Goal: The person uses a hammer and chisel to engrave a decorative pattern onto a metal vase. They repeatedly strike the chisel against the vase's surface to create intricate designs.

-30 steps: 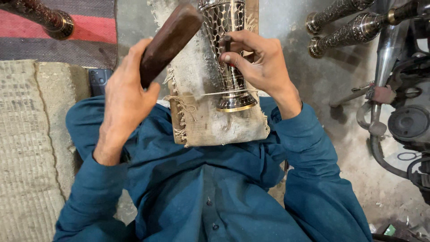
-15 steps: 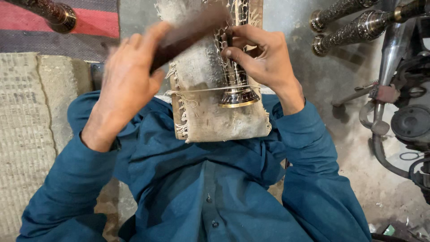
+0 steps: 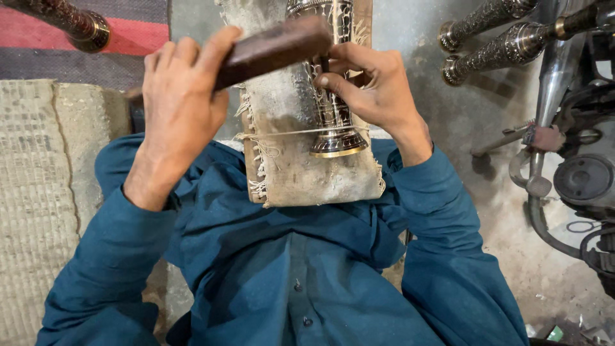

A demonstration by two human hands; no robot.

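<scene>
Here, I am watching the engraved metal vase [image 3: 330,96] lying on the cloth-wrapped board [image 3: 307,166]. The left hand [image 3: 182,106] is clenching a wooden mallet [image 3: 272,51]; the right hand [image 3: 375,86] is pinching a small chisel [image 3: 325,64] against the vase. A skewed blow is risking those fingertips.

Soft, even daylight fills the view, with faint shadows on the grey concrete floor [image 3: 461,122]. Glare glints off the engraved silver metal vase [image 3: 330,109]. The edges bend with wide-angle distortion.
</scene>
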